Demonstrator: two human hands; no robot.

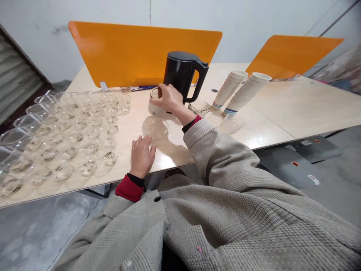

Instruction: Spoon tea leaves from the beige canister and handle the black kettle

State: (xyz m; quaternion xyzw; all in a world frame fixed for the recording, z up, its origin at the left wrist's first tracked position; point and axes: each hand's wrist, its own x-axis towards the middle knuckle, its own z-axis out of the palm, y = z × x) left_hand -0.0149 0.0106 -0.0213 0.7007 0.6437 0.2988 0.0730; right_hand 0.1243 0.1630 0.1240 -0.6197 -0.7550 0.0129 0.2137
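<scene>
My right hand [170, 99] reaches across to a clear glass [154, 92], its thumb and fingers closed around the rim. Beneath the glass is a white, box-like object [158, 110] with a small mark on its front, partly covered by my hand. Directly behind my wrist stands a black kettle [177, 73], lid down and handle to the right. My left hand [142, 156] lies palm down near the table's front edge, fingers stretched and holding nothing. Just beyond its fingertips is another clear glass [160, 127], faint against the wood.
Rows of clear cups [76, 137] with dark bits at their bottoms fill the table's left side. Two leaning stacks of paper cups [248, 92] and a ribbed glass vessel [199, 109] are to the right. Orange dividers [126, 52] stand behind; grey stools [290, 165] sit below.
</scene>
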